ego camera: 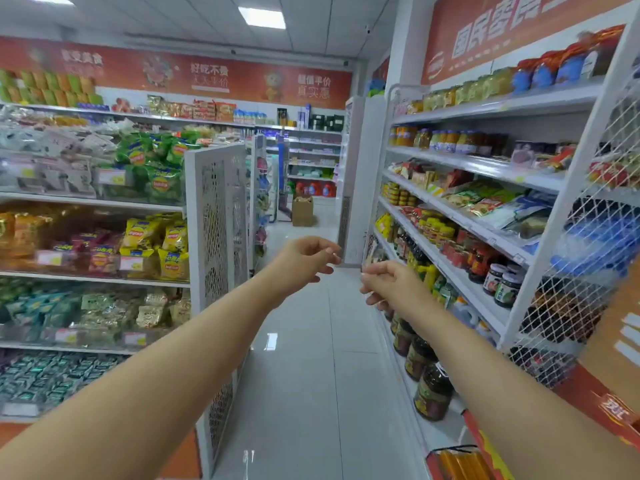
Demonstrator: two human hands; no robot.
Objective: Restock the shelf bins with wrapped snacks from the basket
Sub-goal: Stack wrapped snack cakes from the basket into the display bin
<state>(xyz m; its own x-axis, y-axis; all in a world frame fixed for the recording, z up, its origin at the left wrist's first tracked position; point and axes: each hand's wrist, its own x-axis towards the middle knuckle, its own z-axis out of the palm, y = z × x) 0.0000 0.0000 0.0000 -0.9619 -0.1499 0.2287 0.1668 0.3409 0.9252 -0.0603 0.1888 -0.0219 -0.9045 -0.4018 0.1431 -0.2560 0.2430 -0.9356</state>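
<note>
Both hands were extended over the pale tiled aisle floor (311, 375), empty; the left hand (304, 259) and the right hand (388, 284) hung with loosely curled fingers, gripping nothing. No basket was in view, so its bearing could not be told. The clear-fronted shelf bins of wrapped snacks (100, 261) lay to the left, running away along the aisle; the left hand was judged nearer.

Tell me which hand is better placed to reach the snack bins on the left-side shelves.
Left, probably. The left hand hangs empty over the aisle on the side of the snack bins; the right hand, also empty, is beside the jar shelves. No basket is in view.
</note>
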